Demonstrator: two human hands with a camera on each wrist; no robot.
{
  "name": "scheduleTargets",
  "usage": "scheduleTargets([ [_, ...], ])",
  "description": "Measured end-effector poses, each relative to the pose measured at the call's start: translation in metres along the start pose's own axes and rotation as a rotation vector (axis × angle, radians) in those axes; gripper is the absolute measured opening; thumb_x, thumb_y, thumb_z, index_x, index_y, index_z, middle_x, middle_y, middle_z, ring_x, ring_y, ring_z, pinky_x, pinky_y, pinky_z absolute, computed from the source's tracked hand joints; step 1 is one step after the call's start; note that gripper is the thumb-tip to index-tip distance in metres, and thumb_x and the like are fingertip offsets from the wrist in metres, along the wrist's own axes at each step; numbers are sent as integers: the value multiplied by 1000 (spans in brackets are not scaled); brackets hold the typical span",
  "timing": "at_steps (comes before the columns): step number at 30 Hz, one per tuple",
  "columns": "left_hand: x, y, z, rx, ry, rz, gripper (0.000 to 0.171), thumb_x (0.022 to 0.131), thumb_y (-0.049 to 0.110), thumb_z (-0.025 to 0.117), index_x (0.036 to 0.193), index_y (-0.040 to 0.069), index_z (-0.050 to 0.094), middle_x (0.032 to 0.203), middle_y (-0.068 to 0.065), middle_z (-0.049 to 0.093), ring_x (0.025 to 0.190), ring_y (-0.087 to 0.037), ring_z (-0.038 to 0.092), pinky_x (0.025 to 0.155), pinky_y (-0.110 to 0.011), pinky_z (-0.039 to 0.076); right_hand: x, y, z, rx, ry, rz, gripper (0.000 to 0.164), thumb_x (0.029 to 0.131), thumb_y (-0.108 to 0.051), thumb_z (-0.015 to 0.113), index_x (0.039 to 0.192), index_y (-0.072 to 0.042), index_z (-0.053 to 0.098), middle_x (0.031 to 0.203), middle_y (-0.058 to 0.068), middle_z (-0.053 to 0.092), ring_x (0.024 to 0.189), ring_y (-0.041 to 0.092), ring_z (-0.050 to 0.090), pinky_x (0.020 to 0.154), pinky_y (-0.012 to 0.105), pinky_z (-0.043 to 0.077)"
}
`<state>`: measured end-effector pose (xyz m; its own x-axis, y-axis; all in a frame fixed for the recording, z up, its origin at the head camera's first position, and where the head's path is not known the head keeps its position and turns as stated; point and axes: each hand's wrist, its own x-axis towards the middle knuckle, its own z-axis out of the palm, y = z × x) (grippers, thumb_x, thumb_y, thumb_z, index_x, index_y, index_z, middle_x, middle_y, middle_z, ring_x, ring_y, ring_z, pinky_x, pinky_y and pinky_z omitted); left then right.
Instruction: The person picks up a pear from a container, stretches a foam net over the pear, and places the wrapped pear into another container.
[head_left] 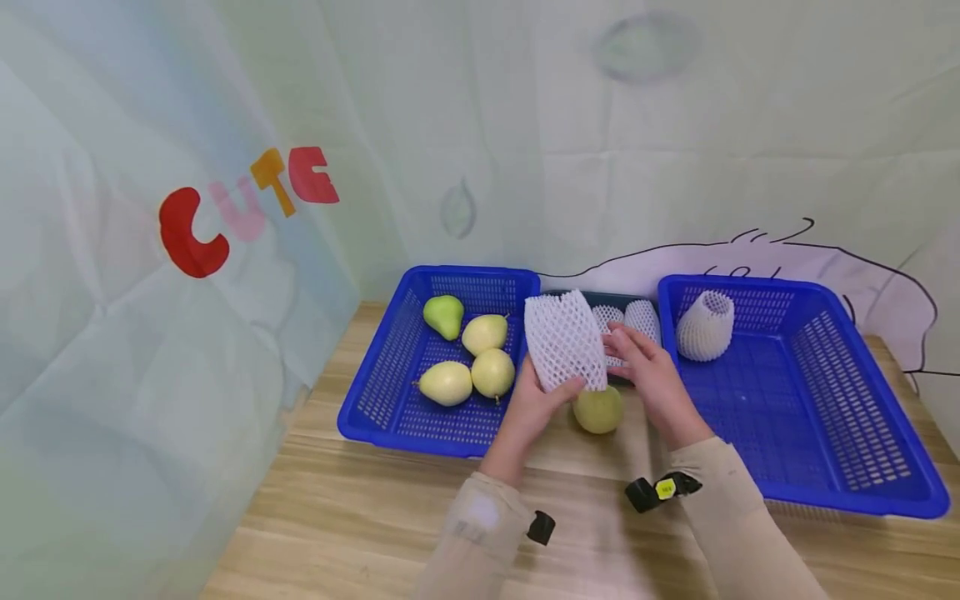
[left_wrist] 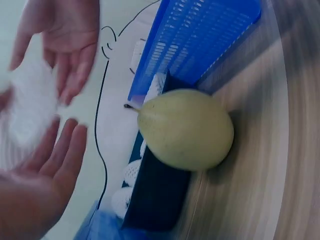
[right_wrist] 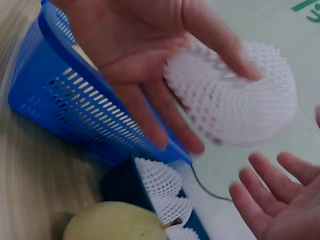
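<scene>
My left hand point(head_left: 536, 400) holds a white foam fruit net point(head_left: 564, 340) between thumb and fingers, in the air over the middle of the table. In the right wrist view the thumb lies across the mesh of the foam net point(right_wrist: 240, 95). My right hand point(head_left: 651, 371) is beside the net on its right, fingers spread; in the right wrist view the right hand point(right_wrist: 282, 200) shows apart from the mesh. Below the hands a yellow-green pear point(head_left: 597, 410) rests on the wooden table, its stem toward the dark bin in the left wrist view.
A blue basket point(head_left: 420, 446) with several pears stands on the left. Behind the hands, a dark bin point(left_wrist: 160, 200) contains more foam nets point(head_left: 641, 318). The right blue basket point(head_left: 810, 492) has one net-wrapped item point(head_left: 705, 327) in its back left corner. A printed curtain hangs behind.
</scene>
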<state>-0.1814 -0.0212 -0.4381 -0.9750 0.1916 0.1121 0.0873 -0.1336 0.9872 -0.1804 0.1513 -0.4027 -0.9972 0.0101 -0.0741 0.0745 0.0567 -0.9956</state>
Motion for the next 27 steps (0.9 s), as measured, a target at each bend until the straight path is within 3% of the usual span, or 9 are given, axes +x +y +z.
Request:
scheduleTargets([
  [3, 2, -3, -6, 151, 142, 31, 82, 74, 7, 74, 139, 6, 24, 131, -17, 44, 114, -27, 47, 97, -39, 38, 1, 14, 3, -19, 34, 29, 57, 97, -30, 47, 141, 2, 30, 141, 22, 36, 127, 30, 36, 103, 42, 31],
  [5, 3, -5, -11, 217, 189, 58, 89, 70, 6, 75, 140, 9, 20, 136, -16, 39, 120, -29, 41, 103, -40, 31, 0, 29, 7, -81, 53, 74, 63, 94, -27, 54, 142, 2, 26, 144, 23, 29, 133, 32, 26, 107, 43, 25],
  [8, 4, -10, -15, 233, 185, 112, 96, 67, 4, 77, 140, 10, 15, 140, -16, 33, 123, -30, 38, 105, -43, 28, -1, 56, 17, -244, 90, 112, 76, 85, -25, 66, 141, 3, 24, 143, 26, 25, 133, 36, 21, 108, 45, 21],
  [12, 3, -15, -15, 230, 187, 137, 105, 62, 7, 83, 141, 13, 15, 140, -13, 32, 122, -27, 39, 104, -42, 30, -1, 89, 28, -464, 149, 84, 89, 72, -25, 77, 139, 4, 27, 134, 29, 32, 124, 40, 28, 102, 50, 25],
  [16, 1, -15, -15, 222, 193, 144, 106, 60, 8, 86, 141, 18, 18, 139, -11, 34, 121, -26, 40, 103, -40, 31, 2, 105, 32, -525, 189, 44, 89, 67, -22, 81, 136, 4, 31, 127, 28, 39, 115, 39, 37, 95, 51, 32],
  [18, 1, -17, -15, 222, 189, 158, 104, 60, 7, 85, 141, 18, 19, 138, -10, 35, 121, -25, 41, 103, -40, 31, 1, 102, 30, -445, 212, 44, 86, 68, -19, 80, 135, 5, 32, 126, 27, 41, 113, 38, 40, 93, 49, 34],
  [21, 1, -19, -15, 220, 168, 186, 103, 61, 4, 84, 141, 19, 21, 138, -9, 38, 120, -25, 42, 103, -39, 31, -2, 73, 28, -246, 291, 40, 82, 71, -16, 78, 135, 3, 31, 129, 24, 41, 113, 33, 42, 95, 45, 35],
  [25, -1, -9, -13, 242, 139, 204, 95, 62, -3, 81, 139, 10, 27, 134, -13, 41, 119, -27, 43, 103, -39, 31, -2, 9, 20, 134, 391, -97, 69, 79, -8, 72, 133, -6, 29, 128, 12, 41, 114, 23, 42, 98, 34, 34],
  [27, -2, -3, -12, 271, 134, 208, 88, 62, -6, 79, 136, 3, 32, 132, -18, 42, 119, -30, 42, 104, -41, 30, -2, -19, 15, 246, 352, -189, 60, 83, -8, 67, 130, -10, 31, 123, 7, 43, 112, 18, 44, 97, 31, 34],
])
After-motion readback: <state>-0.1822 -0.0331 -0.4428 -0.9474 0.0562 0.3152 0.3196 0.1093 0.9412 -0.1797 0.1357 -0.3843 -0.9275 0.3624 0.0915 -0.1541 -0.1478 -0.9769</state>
